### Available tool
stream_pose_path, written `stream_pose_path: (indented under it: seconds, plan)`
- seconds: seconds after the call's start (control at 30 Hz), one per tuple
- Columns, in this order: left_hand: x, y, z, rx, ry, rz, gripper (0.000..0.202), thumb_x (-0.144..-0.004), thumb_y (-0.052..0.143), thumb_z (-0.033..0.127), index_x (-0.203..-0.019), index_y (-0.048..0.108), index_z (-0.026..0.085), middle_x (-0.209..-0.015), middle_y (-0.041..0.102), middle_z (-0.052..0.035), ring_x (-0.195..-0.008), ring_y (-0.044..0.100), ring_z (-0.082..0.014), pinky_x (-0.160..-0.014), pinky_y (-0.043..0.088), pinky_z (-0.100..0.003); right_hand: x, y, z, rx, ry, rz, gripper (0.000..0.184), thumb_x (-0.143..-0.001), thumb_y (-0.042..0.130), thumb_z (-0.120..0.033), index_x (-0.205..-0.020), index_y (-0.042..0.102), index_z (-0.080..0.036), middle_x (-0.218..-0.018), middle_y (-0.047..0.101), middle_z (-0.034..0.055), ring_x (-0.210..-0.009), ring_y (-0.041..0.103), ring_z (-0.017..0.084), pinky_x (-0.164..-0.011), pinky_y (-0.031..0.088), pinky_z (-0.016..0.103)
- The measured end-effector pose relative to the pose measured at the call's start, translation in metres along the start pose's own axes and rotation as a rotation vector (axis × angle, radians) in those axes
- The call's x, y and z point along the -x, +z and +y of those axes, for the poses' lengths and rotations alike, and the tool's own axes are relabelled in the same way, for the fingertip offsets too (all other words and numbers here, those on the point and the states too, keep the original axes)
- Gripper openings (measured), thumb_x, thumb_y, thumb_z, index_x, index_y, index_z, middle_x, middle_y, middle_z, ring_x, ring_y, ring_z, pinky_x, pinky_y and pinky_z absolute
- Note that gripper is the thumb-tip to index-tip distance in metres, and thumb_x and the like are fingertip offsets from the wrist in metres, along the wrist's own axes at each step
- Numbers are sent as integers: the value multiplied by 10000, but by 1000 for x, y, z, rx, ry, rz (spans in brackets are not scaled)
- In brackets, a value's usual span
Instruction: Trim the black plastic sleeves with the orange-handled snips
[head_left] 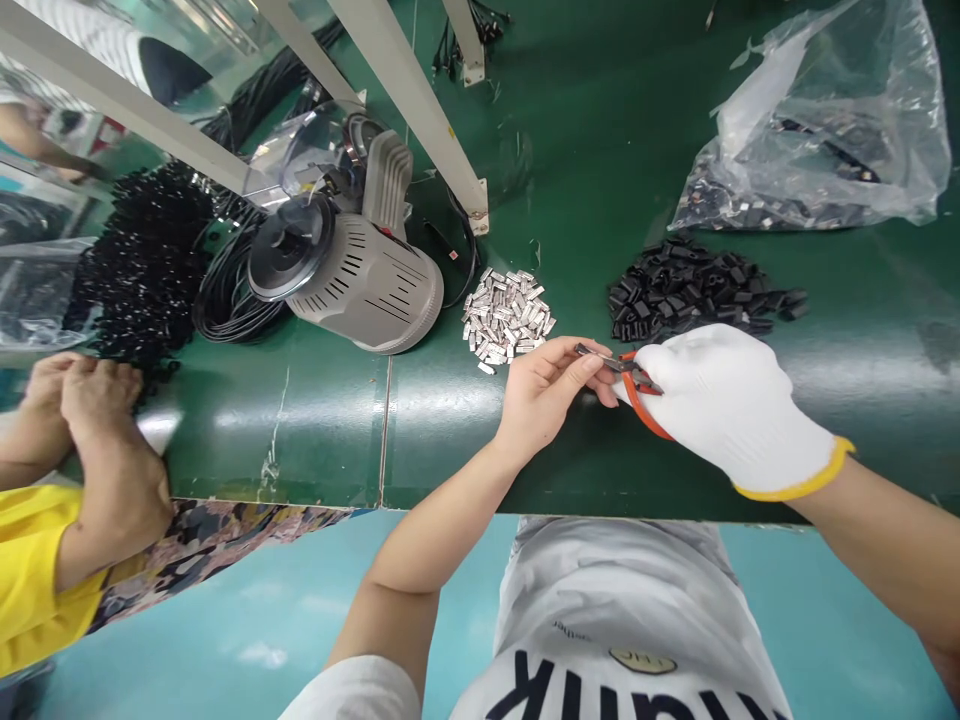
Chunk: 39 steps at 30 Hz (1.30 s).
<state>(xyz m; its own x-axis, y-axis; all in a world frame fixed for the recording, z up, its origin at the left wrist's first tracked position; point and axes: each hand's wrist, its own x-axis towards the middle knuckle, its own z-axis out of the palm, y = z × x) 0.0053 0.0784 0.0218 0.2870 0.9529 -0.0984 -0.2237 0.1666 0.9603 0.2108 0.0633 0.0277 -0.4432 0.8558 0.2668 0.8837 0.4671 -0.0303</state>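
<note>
Green tabletop spans the view; below its near edge, a pale shirt, big dark letters cut off by the frame, full word unreadable; on it a small oval badge, lettering too fine to be sure of. Right hand, white glove: grip closed around orange-handled pliers. Left hand, bare: grip narrow, fingertips pinching a small dark piece at the pliers' tip, between a black heap and a smaller silver heap.
</note>
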Motion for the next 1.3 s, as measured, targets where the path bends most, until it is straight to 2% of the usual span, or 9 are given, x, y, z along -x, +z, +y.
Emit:
stream_pose_path:
  seconds: [0.2,0.33,0.6,0.73,0.77,0.8,0.97,1.1,1.3]
  plan:
    - [-1,-2,-4,45,-19,-62,284,-954,744,419,-1009,745,140,-779,772,-34,-632,770,-172,-729,634,-313,1,-2,5,-130,75,-197,359,-991,429,-402,-701,515,-210,-601,483,36,-654,389,171,-653,152,302]
    - [-1,-3,-4,35,-36,-81,285,-951,747,423,-1034,751,150,-792,782,-42,-644,781,-188,-706,629,-310,1,-5,11,-185,11,-201,369,-986,416,-388,-673,436,-195,-564,416,10,-596,312,137,-643,143,298]
    - [2,-4,0,49,-35,-170,282,-971,724,414,-1076,752,154,-800,782,-46,-648,784,-193,-694,630,-315,-6,-15,24,-495,46,-375,562,-948,565,-596,-647,347,-174,-573,306,-45,-592,206,82,-580,159,278]
    - [2,-6,5,65,-46,-222,288,-973,718,422,-1087,747,159,-813,789,-52,-638,784,-199,-663,637,-320,-7,-15,25,-745,98,-590,552,-940,577,-603,-640,378,-184,-560,352,-47,-573,292,82,-572,206,275]
    - [2,-6,7,61,-40,-220,281,-976,716,415,-1085,747,158,-812,789,-51,-635,783,-194,-664,638,-316,-8,-15,23,-751,105,-595,538,-948,561,-589,-638,385,-187,-551,367,-43,-566,316,86,-578,214,278]
    - [2,-7,8,53,-30,-207,270,-978,715,402,-1081,747,154,-810,790,-50,-633,782,-187,-673,639,-310,-8,-14,20,-701,115,-555,516,-957,540,-568,-637,395,-189,-548,381,-36,-565,333,94,-588,215,283]
    - [1,-7,11,-14,9,-113,240,-964,739,376,-1010,730,141,-776,778,-34,-609,772,-167,-651,621,-276,-10,-11,8,-159,99,-128,394,-933,531,-483,-659,482,-204,-610,463,25,-663,351,157,-666,180,313]
    - [3,-6,9,-71,7,-118,262,-973,720,400,-968,713,138,-771,767,-33,-598,762,-160,-631,606,-267,-12,-11,11,-54,17,-87,317,-910,542,-435,-690,501,-210,-633,458,40,-683,344,178,-683,170,321]
    - [4,-7,8,-70,-15,-166,268,-983,704,411,-988,696,144,-769,759,-31,-582,746,-149,-609,593,-261,-13,-9,14,-66,-28,-85,232,-881,554,-339,-703,495,-203,-644,471,46,-697,380,185,-695,158,325]
